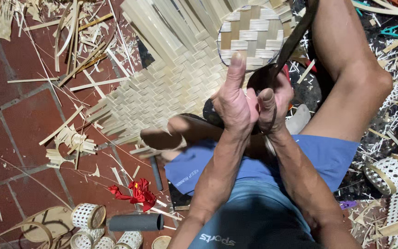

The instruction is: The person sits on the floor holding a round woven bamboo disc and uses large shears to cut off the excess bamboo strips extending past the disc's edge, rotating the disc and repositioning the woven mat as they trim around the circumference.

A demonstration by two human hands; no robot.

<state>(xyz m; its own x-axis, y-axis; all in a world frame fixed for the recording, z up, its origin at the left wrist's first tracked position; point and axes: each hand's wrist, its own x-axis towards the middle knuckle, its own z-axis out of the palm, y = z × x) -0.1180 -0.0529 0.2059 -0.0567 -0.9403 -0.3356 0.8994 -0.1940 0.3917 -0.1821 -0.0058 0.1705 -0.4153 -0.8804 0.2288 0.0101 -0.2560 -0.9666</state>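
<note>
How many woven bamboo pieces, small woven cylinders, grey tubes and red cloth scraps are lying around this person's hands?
Flat woven bamboo mat: 1
Round woven disc: 1
Small woven cylinders at bottom left: 4
Grey tube: 1
Red cloth scrap: 1
Total: 8

1 head view — steeply downward, close above hands [249,103]
</note>
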